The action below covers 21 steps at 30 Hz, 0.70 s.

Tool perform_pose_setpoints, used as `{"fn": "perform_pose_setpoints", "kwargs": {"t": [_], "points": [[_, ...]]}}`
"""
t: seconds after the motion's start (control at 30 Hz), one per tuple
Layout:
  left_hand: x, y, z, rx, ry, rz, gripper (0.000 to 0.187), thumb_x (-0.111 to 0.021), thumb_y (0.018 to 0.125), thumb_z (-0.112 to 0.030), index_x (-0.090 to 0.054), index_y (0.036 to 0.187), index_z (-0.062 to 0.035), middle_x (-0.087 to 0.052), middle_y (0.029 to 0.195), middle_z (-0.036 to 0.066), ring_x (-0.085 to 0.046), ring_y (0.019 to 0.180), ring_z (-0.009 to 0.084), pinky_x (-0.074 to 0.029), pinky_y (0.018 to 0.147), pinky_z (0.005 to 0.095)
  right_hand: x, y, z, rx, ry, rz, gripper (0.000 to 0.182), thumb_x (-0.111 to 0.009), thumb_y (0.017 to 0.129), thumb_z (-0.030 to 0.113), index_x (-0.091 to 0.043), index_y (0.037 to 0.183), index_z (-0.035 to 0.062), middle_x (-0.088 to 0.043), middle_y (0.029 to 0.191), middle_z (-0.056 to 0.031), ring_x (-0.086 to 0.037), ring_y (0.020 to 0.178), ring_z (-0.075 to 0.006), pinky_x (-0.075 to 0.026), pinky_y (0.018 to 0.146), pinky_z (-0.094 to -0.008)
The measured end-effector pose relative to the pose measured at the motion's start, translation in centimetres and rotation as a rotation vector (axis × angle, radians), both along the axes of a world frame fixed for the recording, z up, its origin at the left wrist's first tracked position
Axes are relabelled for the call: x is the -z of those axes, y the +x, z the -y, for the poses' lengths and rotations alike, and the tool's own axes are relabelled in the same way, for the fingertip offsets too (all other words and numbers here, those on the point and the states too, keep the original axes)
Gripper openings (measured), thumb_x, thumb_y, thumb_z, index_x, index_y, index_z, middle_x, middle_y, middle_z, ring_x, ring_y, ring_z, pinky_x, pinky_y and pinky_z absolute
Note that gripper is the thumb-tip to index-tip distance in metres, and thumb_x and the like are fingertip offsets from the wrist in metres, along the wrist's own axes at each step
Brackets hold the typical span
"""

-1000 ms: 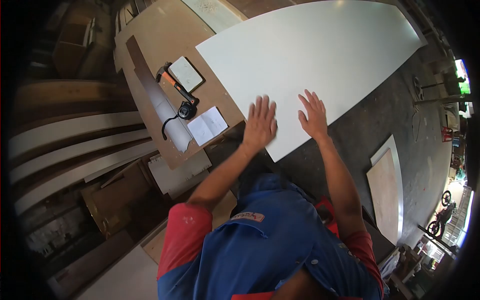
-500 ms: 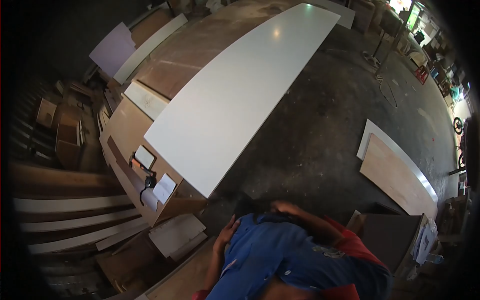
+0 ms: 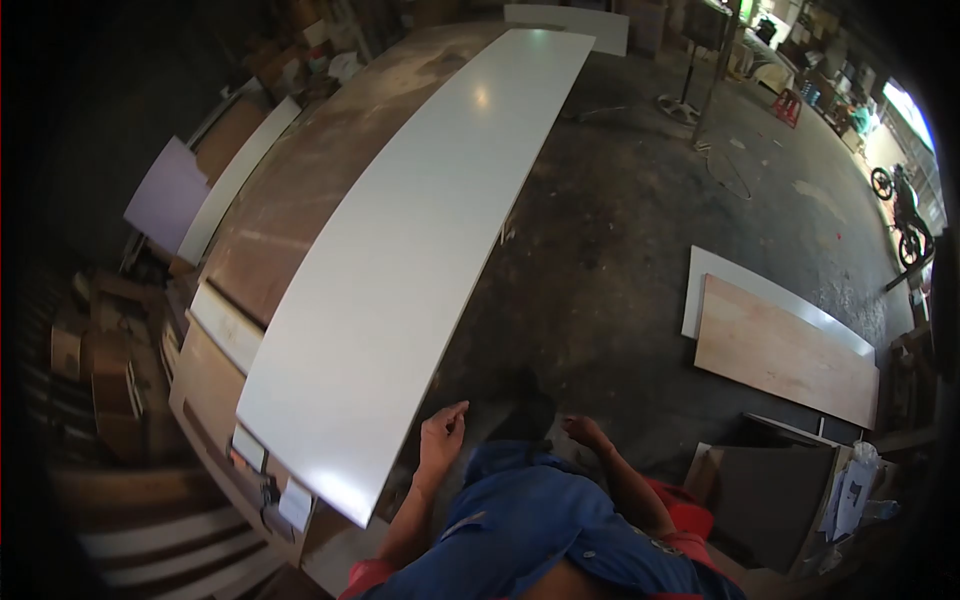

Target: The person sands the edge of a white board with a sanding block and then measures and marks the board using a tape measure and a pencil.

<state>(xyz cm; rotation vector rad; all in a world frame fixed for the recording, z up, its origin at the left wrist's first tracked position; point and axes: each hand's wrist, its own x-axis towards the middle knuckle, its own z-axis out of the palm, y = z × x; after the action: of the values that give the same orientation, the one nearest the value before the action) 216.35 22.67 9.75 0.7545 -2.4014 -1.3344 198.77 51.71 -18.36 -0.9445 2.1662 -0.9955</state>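
My left hand point(image 3: 443, 437) is held in front of my body, just right of the near end of a long white board point(image 3: 390, 250) and apart from it. Its fingers are curled in, with nothing visible in them. On the other side, my right hand point(image 3: 587, 432) hangs over the dark floor, fingers also curled and no object showing. The white board lies lengthwise along a brown wooden table point(image 3: 265, 235), its glossy top catching the light. Near its close corner, a white paper point(image 3: 296, 503) and a tape measure point(image 3: 269, 491) are partly covered.
A wooden panel point(image 3: 785, 350) and a white panel point(image 3: 690, 300) lie at the right. Nearer stands a dark cabinet point(image 3: 755, 500) with papers beside it. Stacked boards line the lower left. A stand point(image 3: 680, 108) and a motorcycle point(image 3: 905, 215) are farther off.
The view has shifted, and the board's near end now sits closer to me. Both hands have left my waist and reach forward, apart from my clothes.
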Motion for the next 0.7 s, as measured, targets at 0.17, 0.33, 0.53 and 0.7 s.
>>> {"fn": "perform_pose_setpoints", "kwargs": {"t": [0.17, 0.33, 0.53, 0.7], "points": [[4.2, -14.6, 10.4, -0.087, -0.342, -0.152, 0.048, -0.067, 0.086, -0.015, -0.061, 0.133, -0.0038, -0.057, 0.137, 0.025, -0.055, 0.124, 0.0427, -0.046, 0.102, 0.0503, 0.7, -8.9, -7.4, 0.546, 0.331, -0.021, 0.032, -0.064, 0.088, 0.021, -0.071, 0.116, 0.0051, -0.073, 0.097, -0.0146, -0.072, 0.081, -0.0302, -0.056, 0.066, -0.0394], [7.9, -28.1, 18.4, -0.118, -0.371, 0.179, 0.071, -0.073, 0.079, -0.025, -0.05, 0.144, -0.0073, -0.036, 0.156, 0.024, -0.027, 0.145, 0.0495, -0.028, 0.111, 0.0684, -4.1, -13.8, -13.1, 1.11, 0.201, 0.511, 0.037, -0.06, 0.093, 0.029, -0.07, 0.118, 0.0043, -0.069, 0.086, -0.0081, -0.066, 0.064, -0.0173, -0.05, 0.051, -0.0325], [8.5, -41.4, 21.0, -0.134, -0.463, 0.209, 0.073, -0.073, 0.081, -0.029, -0.047, 0.148, -0.0117, -0.028, 0.162, 0.02, -0.018, 0.149, 0.0513, -0.018, 0.115, 0.0709, 1.7, -12.1, -19.3, 1.147, 0.357, 0.705, 0.04, -0.054, 0.099, 0.027, -0.061, 0.131, 0.005, -0.072, 0.097, -0.0107, -0.069, 0.072, -0.0272, -0.057, 0.062, -0.0407], [8.7, -48.2, 21.7, -0.304, -0.532, 0.249, 0.069, -0.069, 0.085, -0.029, -0.048, 0.148, -0.013, -0.03, 0.162, 0.019, -0.021, 0.149, 0.0509, -0.018, 0.116, 0.07, 4.9, -19.8, -14.8, 1.005, 0.399, 0.772, 0.035, -0.056, 0.099, 0.025, -0.063, 0.125, 0.0041, -0.072, 0.098, -0.0124, -0.07, 0.078, -0.0288, -0.058, 0.067, -0.0423]]}}
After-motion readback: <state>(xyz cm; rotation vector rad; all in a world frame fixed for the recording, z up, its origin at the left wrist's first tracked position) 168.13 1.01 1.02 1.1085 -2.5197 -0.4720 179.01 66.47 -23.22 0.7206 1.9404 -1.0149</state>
